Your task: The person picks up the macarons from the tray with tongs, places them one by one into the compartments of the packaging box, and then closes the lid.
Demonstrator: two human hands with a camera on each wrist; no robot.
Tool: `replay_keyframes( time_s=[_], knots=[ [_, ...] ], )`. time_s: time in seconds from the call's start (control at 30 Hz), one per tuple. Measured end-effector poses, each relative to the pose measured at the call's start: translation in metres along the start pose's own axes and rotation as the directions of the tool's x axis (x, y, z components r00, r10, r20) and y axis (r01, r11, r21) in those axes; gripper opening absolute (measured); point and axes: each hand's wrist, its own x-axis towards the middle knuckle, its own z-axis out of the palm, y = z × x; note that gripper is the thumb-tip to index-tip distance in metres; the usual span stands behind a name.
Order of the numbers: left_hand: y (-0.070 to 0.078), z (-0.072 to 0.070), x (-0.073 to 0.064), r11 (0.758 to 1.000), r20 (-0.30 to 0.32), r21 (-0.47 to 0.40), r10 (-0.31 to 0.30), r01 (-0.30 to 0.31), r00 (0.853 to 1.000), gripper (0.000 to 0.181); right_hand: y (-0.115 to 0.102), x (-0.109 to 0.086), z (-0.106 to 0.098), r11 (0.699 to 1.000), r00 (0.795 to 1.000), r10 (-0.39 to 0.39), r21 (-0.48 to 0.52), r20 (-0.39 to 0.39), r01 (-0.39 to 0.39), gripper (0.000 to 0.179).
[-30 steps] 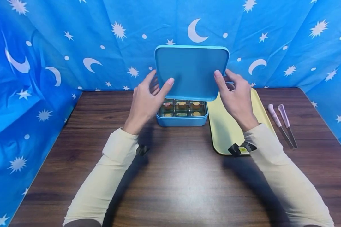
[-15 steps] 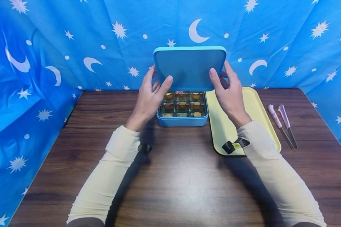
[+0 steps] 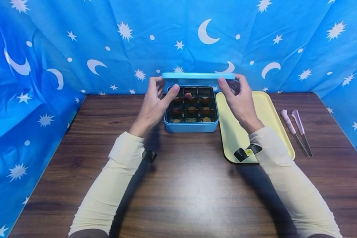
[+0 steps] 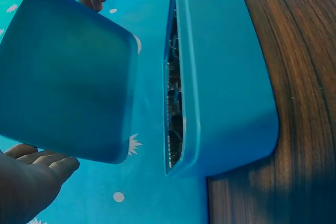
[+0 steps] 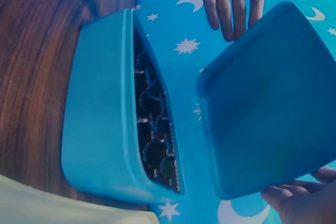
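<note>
Above the back of an uncovered blue box [image 3: 191, 127], my two hands hold its flat blue lid [image 3: 198, 76] level between them. The left hand [image 3: 154, 102] grips the lid's left edge, and the right hand [image 3: 241, 100] has the right edge. Both wrist views show a gap between the lid [image 4: 68, 77] and the box [image 5: 100, 114]. Inside, a dark divided insert carries several small round pieces that look like sweets; one reddish piece [image 3: 188, 96] sits in the upper middle compartment. The back of the insert lies in shadow.
Right of the box is a yellow tray [image 3: 258, 109], partly under my right hand and wrist. Beyond it lie tongs [image 3: 298, 132] with pinkish ends and metal arms. A blue curtain [image 3: 122, 49] with moons and stars closes off the table's back [image 3: 184, 185].
The lid has come down and tipped from nearly upright to almost level, uncovering my view of the box's back rows. Both hands keep hold of it; the right hand has shifted slightly left.
</note>
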Motion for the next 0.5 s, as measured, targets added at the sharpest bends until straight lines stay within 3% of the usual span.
replay_keyframes(
  time_s=[0.3, 0.5],
  knots=[
    [-0.014, -0.004, -0.002, 0.998, 0.088, 0.063, -0.032, 0.026, 0.996, 0.095, 0.019, 0.001, 0.002, 0.997, 0.994, 0.073, -0.02, 0.084, -0.071, 0.074],
    [-0.023, -0.006, -0.002, 0.994, 0.122, 0.08, -0.082, 0.073, 0.989, 0.081, 0.03, 0.002, 0.001, 0.997, 0.988, 0.051, -0.058, 0.145, -0.042, 0.077]
  ],
)
